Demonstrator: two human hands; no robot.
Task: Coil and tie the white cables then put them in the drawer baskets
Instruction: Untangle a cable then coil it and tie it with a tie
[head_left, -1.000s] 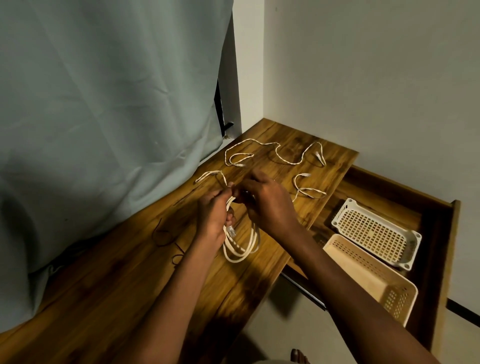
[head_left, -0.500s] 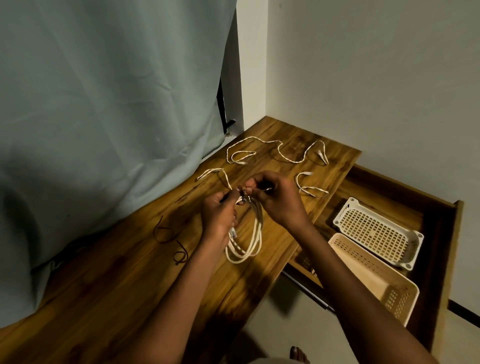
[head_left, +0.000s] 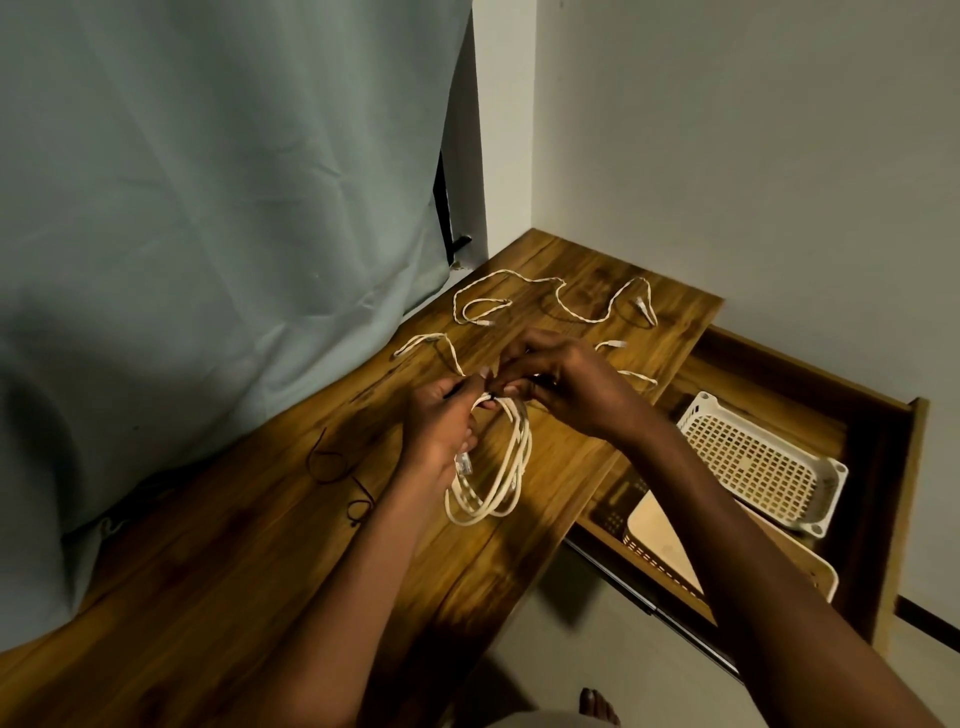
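While both hands meet over the desk (head_left: 260, 597), the left hand (head_left: 441, 431) has its fingers curled round the top of the coil (head_left: 493, 467), and the right hand (head_left: 566, 384) pinches at the same spot, seemingly on a dark tie, though that part is too small to be sure. The coil's loops hang down onto the wood, near the desk's right edge. Two loose cables lie behind the hands: a long cable (head_left: 556, 299) near the back edge and a short cable (head_left: 431, 345) toward the curtain (head_left: 208, 260). Bare wood stretches toward the viewer. Right of the desk, the open drawer (head_left: 883, 467) holds a white basket (head_left: 753, 462) and a beige basket (head_left: 660, 535), touching. Since half a second ago the hands have closed tighter together over the coil's top. No writing is legible.
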